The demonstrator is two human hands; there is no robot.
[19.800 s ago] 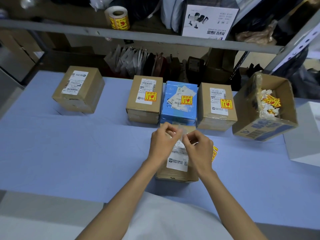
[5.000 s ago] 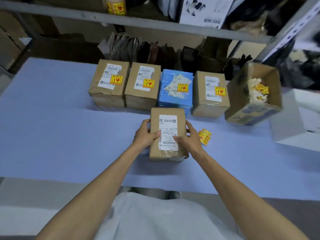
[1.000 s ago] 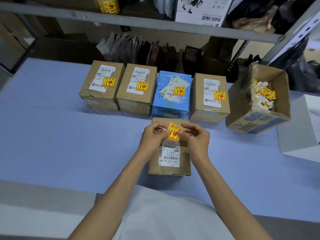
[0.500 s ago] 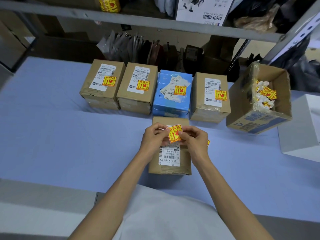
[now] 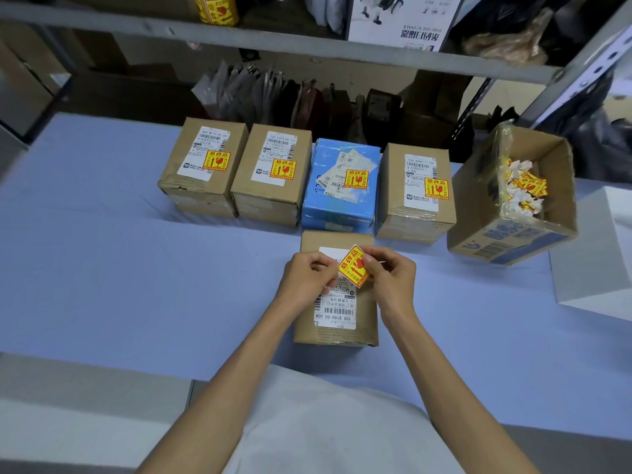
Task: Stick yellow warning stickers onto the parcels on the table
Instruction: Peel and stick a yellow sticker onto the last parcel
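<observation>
A brown parcel (image 5: 337,323) with a white shipping label lies on the blue table (image 5: 102,268) in front of me. Above its far half, my left hand (image 5: 307,280) and my right hand (image 5: 390,278) pinch a yellow warning sticker (image 5: 354,266) between their fingertips, tilted on its corner. Behind it stands a row of parcels, each carrying a yellow sticker: two brown ones (image 5: 201,172) (image 5: 273,176), a blue one (image 5: 342,186) and another brown one (image 5: 415,193).
An open cardboard box (image 5: 513,234) with crumpled sticker backings stands at the right. A white box (image 5: 595,254) sits at the far right edge. A sticker roll (image 5: 215,8) rests on the metal shelf above, with bags and boxes stored behind the table.
Over the last second both hands stayed above the near parcel. The sticker has turned between my fingers and now sits more on its corner.
</observation>
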